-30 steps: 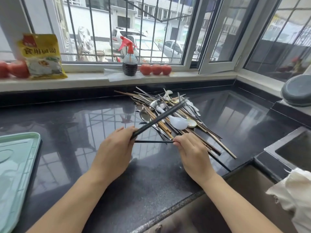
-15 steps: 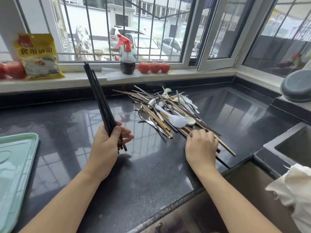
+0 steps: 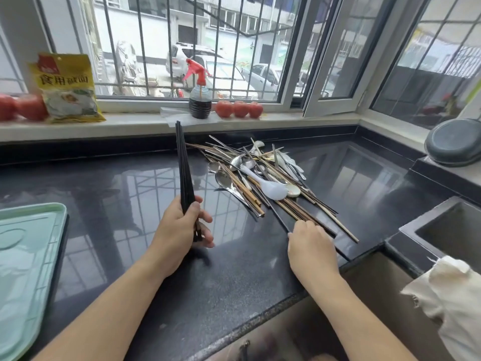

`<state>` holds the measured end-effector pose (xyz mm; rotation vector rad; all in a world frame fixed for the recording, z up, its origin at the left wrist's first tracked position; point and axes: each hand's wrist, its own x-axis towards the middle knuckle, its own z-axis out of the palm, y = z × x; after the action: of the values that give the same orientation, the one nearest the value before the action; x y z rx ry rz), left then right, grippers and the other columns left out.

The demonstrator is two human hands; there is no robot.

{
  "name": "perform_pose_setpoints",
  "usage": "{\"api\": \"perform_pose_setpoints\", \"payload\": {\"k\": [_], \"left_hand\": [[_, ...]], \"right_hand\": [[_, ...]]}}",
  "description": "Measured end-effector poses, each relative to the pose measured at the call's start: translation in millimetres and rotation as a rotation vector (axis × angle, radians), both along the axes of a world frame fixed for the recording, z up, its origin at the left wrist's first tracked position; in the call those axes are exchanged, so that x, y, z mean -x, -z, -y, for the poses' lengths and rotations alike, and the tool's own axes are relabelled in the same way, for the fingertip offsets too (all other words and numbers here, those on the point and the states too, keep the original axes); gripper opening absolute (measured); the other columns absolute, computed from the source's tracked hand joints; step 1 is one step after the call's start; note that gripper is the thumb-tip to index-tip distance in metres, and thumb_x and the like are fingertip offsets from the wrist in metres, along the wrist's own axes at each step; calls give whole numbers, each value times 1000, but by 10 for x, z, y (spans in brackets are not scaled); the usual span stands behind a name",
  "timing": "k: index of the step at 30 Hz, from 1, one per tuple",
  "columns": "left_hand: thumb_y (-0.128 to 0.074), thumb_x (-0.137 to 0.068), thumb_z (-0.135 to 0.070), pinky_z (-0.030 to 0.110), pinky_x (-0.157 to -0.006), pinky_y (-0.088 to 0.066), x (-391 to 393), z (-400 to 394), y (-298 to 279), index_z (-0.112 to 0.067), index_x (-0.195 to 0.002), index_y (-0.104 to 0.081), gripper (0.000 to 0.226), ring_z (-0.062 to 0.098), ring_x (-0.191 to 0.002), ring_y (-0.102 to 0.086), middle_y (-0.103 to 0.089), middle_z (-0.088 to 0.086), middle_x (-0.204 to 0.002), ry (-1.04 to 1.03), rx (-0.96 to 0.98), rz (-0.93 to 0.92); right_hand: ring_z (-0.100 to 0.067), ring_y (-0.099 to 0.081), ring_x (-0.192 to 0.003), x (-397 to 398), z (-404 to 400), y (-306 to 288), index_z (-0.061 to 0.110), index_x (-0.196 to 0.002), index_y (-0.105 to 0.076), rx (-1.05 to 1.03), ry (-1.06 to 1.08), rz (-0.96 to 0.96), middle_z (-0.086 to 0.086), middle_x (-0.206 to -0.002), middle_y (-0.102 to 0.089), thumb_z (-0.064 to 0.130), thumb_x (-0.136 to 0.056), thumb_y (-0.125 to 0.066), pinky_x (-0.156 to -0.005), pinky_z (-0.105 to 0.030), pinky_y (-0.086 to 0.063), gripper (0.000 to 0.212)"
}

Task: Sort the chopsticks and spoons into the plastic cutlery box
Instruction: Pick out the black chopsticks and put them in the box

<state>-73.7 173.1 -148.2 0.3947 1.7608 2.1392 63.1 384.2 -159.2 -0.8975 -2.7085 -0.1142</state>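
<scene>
The left hand (image 3: 179,227) is gripping a bundle of black chopsticks (image 3: 184,173), fingers and thumb curled round the lower ends. The bundle is standing nearly upright, its lower ends just above the counter (image 3: 109,194) and its tips reaching up toward the sill (image 3: 145,125).

The right hand (image 3: 311,250) is lying knuckles-up at the near edge of the pile (image 3: 260,178), its fingertips (image 3: 299,226) bent down onto the near end of a black chopstick (image 3: 279,216) that is still lying in the pile. Whether the fingers are pinching that stick or only pressing on it cannot be told. The two hands are well apart.

The pile is resting on the dark counter, right of centre. It is holding brown, black and metal chopsticks mixed with metal spoons (image 3: 223,178), a white plastic spoon (image 3: 270,188) and a small ceramic spoon (image 3: 292,190). Several sticks are fanning out toward the counter's front edge.

A pale green tray (image 3: 28,256) is lying at the far left of the counter. The cutlery box cannot be identified in this view.

On the sill, a yellow packet (image 3: 66,88), a spray bottle (image 3: 200,100) and tomatoes (image 3: 240,109) are standing in a row. A sink (image 3: 447,230) is sitting at the right, with a white cloth (image 3: 450,295) near it and a dark lid (image 3: 455,142) behind it.
</scene>
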Motion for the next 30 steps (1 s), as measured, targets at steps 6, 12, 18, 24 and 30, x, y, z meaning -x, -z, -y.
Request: {"api": "perform_pose_setpoints", "payload": {"k": [6,12,18,24,30], "left_hand": [[-40,-112,-16,38,-52,-59,-32,-27,-41,-8,-117,-50,13,27,-58,-67,-69,19,-93,15,-126,199],[-41,-112,-14,42,-64,-63,-46,-89,5,-6,-116,-50,13,36,-88,-78,-76,21,-109,23,-277,324],[-42,-111,-12,35,-66,-63,160,-33,68,-8,-118,-54,15,22,-84,-78,-77,13,-104,-125,-421,404],[-39,-112,-10,41,-62,-64,463,172,92,-12,-114,-50,12,18,-62,-67,-61,5,-77,-437,-501,303],[-40,-111,-7,29,-56,-49,462,167,122,-14,-116,-56,17,14,-64,-58,-65,4,-80,-339,-408,303]], "right_hand": [[-25,-60,-93,-359,195,-95,15,-97,-52,241,18,-58,5,-87,-47,29,-105,-39,-71,-30,-32,21],[-15,-59,-81,170,816,-411,20,-95,-57,671,-163,-352,4,-88,-62,31,-105,-48,-69,-33,-48,17],[-18,-56,-89,836,1352,-232,25,-98,-53,638,-431,-220,6,-97,-65,26,-104,-46,-76,-36,-40,9],[-27,-59,-90,1936,236,-372,14,-96,-68,170,-260,-236,-2,-90,-64,28,-101,-53,-71,-34,-38,21],[-38,-63,-104,2423,-324,-217,9,-106,-63,0,-75,115,-15,-108,-70,23,-99,-54,-75,-37,-44,18]]}}
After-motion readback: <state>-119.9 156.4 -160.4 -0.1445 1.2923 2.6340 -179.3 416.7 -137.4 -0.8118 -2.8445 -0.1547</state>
